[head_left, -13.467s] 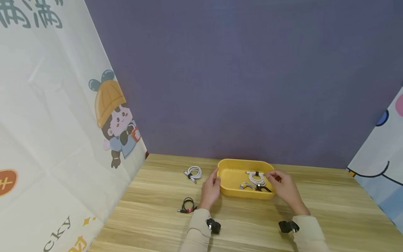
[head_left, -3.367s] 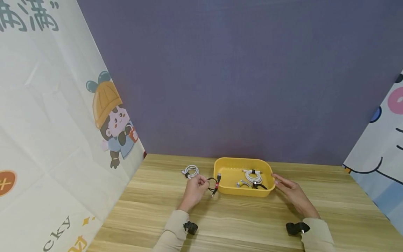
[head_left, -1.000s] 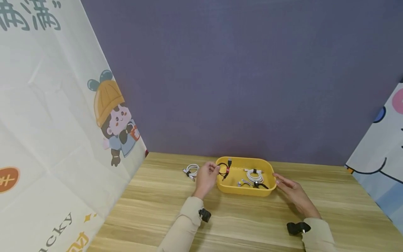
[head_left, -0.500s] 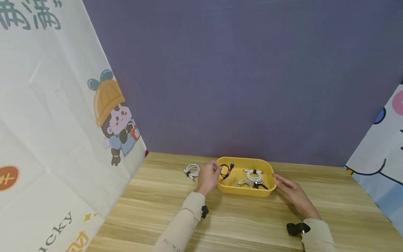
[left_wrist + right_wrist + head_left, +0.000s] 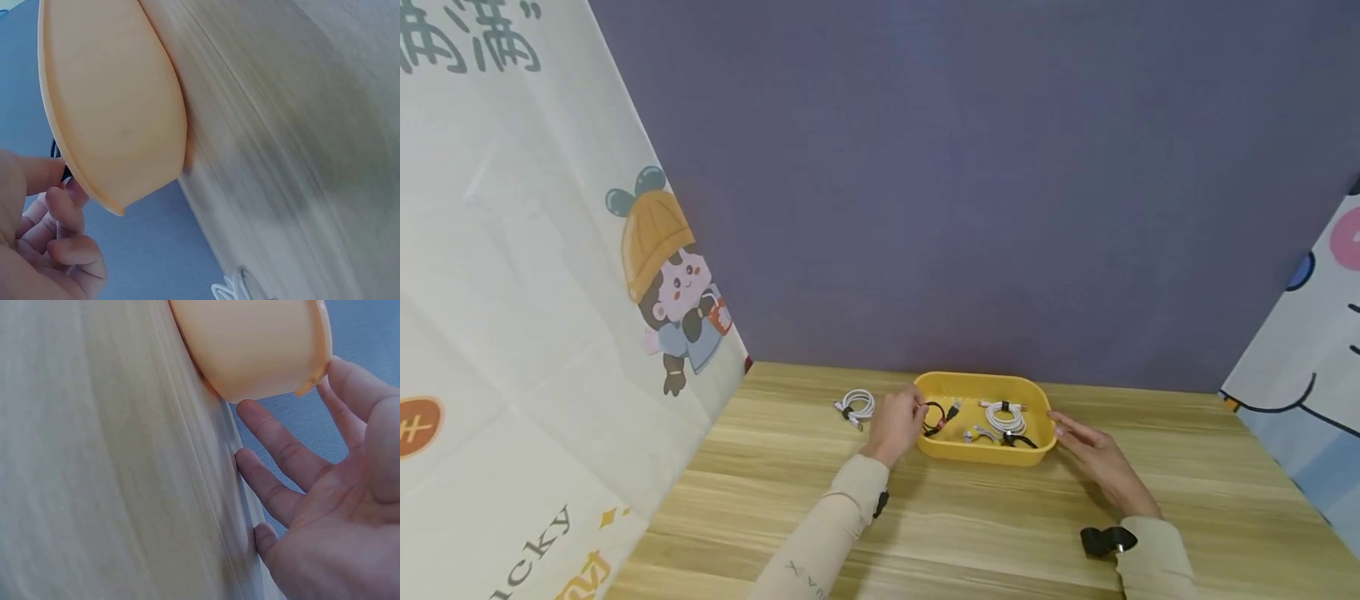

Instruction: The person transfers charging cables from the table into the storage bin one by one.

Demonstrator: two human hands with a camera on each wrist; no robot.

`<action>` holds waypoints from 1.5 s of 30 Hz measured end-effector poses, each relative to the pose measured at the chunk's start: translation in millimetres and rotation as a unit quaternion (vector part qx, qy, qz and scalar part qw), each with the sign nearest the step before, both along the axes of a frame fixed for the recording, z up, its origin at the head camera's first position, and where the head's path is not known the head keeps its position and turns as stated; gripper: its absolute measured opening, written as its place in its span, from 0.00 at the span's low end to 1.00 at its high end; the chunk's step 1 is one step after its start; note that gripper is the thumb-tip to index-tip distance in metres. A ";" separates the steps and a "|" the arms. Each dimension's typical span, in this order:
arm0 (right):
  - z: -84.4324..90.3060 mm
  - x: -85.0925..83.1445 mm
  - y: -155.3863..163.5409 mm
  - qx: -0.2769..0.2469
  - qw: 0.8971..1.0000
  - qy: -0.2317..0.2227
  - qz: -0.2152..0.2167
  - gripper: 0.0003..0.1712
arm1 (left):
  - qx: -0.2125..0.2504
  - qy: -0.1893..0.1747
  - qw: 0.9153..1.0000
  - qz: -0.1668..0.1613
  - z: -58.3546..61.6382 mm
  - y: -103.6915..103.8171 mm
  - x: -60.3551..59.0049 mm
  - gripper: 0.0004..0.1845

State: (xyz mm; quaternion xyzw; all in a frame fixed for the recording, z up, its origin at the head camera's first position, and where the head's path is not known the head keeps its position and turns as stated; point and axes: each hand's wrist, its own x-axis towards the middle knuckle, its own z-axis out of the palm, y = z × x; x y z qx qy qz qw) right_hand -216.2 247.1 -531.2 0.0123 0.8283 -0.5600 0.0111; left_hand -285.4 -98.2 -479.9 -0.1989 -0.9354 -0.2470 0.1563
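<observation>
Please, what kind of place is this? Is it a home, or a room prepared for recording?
Probably a staged recording corner, not a lived-in room. A wooden table stands against a plain purple backdrop, cartoon-printed sheets hang at both sides, and the only things laid out are a yellow tray and coiled cables.

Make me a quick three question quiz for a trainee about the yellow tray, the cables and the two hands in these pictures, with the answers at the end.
1. True or false: the left hand pinches the black cable with the red band over the yellow tray.
2. Which coiled thing lies on the wooden table outside the tray? A. the white cable left of the tray B. a black cable C. a red cable
3. Fill in: the right hand, fingers straight, rests at the tray's ____ end.

Key: 1 true. 2 A. 3 right.
</observation>
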 end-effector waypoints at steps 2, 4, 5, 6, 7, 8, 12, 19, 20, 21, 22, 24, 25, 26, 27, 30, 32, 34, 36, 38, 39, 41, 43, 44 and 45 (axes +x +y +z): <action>0.5 -0.2 0.2 0.002 1.000 -0.003 0.000 0.39 | -0.020 0.003 1.000 0.001 0.4 2.8 -0.1 0.04; 0.4 -0.8 0.4 0.004 1.000 -0.005 0.002 0.39 | -0.040 0.007 0.999 0.003 0.8 5.7 -0.5 0.04; 0.4 -1.1 0.4 0.005 1.000 -0.006 0.002 0.39 | -0.052 0.010 0.999 0.005 0.9 7.4 -1.1 0.05; 0.4 -1.5 0.4 0.005 1.000 -0.006 0.003 0.39 | -0.062 0.013 0.998 0.008 1.0 8.9 -1.8 0.05; 0.4 -1.9 0.6 0.004 1.000 -0.007 0.005 0.39 | -0.069 0.014 0.997 0.010 0.9 10.5 -2.5 0.06; 0.3 -2.4 0.7 0.006 1.000 -0.008 0.005 0.39 | -0.077 0.015 0.997 0.012 1.0 11.9 -3.1 0.06; -0.1 -4.9 2.3 0.016 1.000 -0.014 0.003 0.39 | -0.103 0.017 0.994 0.015 0.9 16.9 -5.6 0.05; 0.5 -6.8 3.7 0.026 1.000 -0.010 0.005 0.37 | -0.125 0.017 0.992 0.009 1.7 22.2 -7.7 0.03; 0.7 -6.8 3.7 0.027 1.000 -0.009 0.005 0.37 | -0.128 0.015 0.992 0.009 1.9 23.0 -8.0 0.03; 0.6 -7.0 4.0 0.024 1.000 -0.007 0.007 0.37 | -0.133 0.012 0.991 0.010 2.1 23.9 -8.4 0.03; 0.7 -7.2 4.1 0.024 1.000 -0.007 0.006 0.37 | -0.141 0.009 0.990 0.011 2.2 24.8 -9.0 0.03; 0.6 -7.9 4.6 0.021 1.000 -0.007 0.005 0.37 | -0.154 0.003 0.988 0.013 3.0 27.2 -10.0 0.04; 0.6 -8.2 4.8 0.020 1.000 -0.009 0.004 0.38 | -0.160 0.000 0.987 0.013 3.3 28.6 -10.6 0.05; 0.5 -8.6 5.3 0.018 1.000 -0.010 0.003 0.38 | -0.165 -0.004 0.986 0.014 3.5 30.0 -11.1 0.06; 0.2 -9.1 5.9 0.016 1.000 -0.010 0.005 0.38 | -0.174 -0.005 0.985 0.015 3.6 31.6 -11.5 0.08; -0.7 -10.2 7.3 0.012 1.000 -0.011 0.004 0.38 | -0.198 -0.008 0.980 0.017 3.2 36.6 -12.5 0.12; -1.4 -11.0 8.3 0.013 1.000 -0.009 0.006 0.37 | -0.220 -0.007 0.975 0.018 2.1 39.9 -12.8 0.13; -1.8 -11.6 9.1 0.014 1.000 -0.006 0.005 0.37 | -0.238 -0.004 0.971 0.020 1.5 43.0 -13.0 0.13; -1.8 -12.1 9.6 0.014 1.000 -0.002 0.007 0.36 | -0.251 0.001 0.968 0.023 1.3 45.7 -13.1 0.13; -1.8 -13.0 10.5 0.013 1.000 0.001 0.008 0.36 | -0.259 0.001 0.966 0.023 1.4 47.7 -13.5 0.13; -1.8 -13.6 10.9 0.010 1.000 0.002 0.009 0.36 | -0.262 0.001 0.965 0.023 1.9 48.6 -13.5 0.13; -1.9 -14.6 11.7 0.010 1.000 0.002 0.010 0.36 | -0.267 0.001 0.963 0.023 1.9 50.1 -14.4 0.12; -2.1 -16.0 12.4 0.011 1.000 0.002 0.010 0.36 | -0.271 -0.001 0.962 0.023 1.8 51.3 -15.5 0.10; -2.0 -16.4 12.6 0.011 1.000 0.002 0.010 0.36 | -0.271 -0.002 0.962 0.024 1.6 51.9 -16.2 0.10; -1.8 -16.8 12.6 0.010 1.000 0.001 0.010 0.36 | -0.273 -0.003 0.962 0.025 1.6 52.5 -16.7 0.09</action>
